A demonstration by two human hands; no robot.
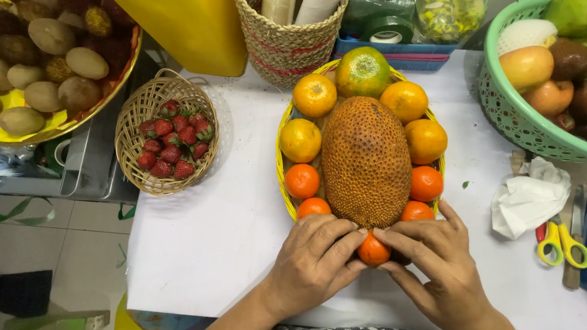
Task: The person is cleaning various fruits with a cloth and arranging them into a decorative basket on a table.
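Both hands, left hand (pixel 315 255) and right hand (pixel 437 262), pinch a small orange (pixel 373 250) at the yellow basket's (pixel 282 151) bottom edge, fingers curled around it.

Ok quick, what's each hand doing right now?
Left hand: fingers curled on the small orange fruit at the near end of the yellow tray.
Right hand: pressing the same fruit from the other side.

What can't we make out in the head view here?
- Small orange fruit: mostly covered by the fingers of the left hand and right hand.
- Yellow basket: its floor is hidden under the big spiky fruit and the citrus around it.
- Green basket: cut off by the top and right edges.
- Scissors: blades hidden under the white tissue.
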